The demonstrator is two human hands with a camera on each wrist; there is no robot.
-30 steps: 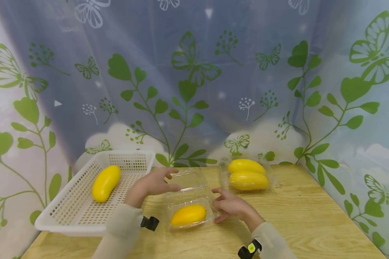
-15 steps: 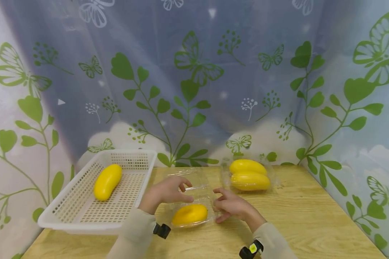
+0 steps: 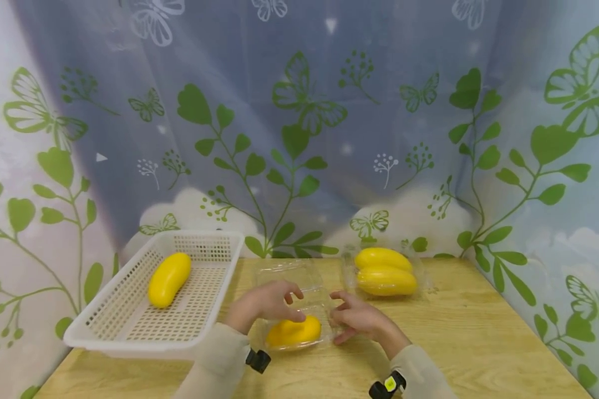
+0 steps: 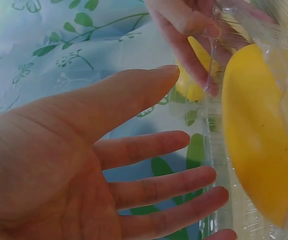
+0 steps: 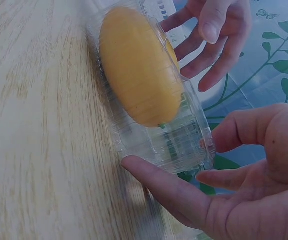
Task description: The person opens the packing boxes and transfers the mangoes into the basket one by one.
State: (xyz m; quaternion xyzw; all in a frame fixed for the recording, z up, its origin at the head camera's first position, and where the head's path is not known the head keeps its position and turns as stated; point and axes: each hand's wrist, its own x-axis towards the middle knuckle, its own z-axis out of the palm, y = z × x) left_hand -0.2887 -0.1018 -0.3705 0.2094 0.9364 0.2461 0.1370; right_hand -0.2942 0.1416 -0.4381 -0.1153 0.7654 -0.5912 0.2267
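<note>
A clear plastic clamshell box (image 3: 324, 327) lies with its lid (image 3: 284, 271) folded back. Inside its near half is a smooth, elongated yellow mango-like fruit (image 3: 306, 330). My left hand (image 3: 274, 302) hovers over the box, its thumb overlapping the fruit in the head view. In the left wrist view the fingers (image 4: 168, 182) are spread, with nothing between them and the thumb. My right hand (image 3: 359, 318) holds the box's right side. Its thumb (image 5: 153, 177) is at the lower corner and the index finger (image 5: 238, 130) bends at the rim.
A white perforated basket (image 3: 130, 348) at the left holds another yellow fruit (image 3: 169, 280). At the back right, a second clear box (image 3: 349, 271) contains two yellow fruits (image 3: 386, 281). A printed curtain (image 3: 299, 166) stands behind the wooden table (image 3: 479, 332).
My left hand has moved right and down, from beside the folded-back lid to over the fruit in the box. The right hand stays at the box's side.
</note>
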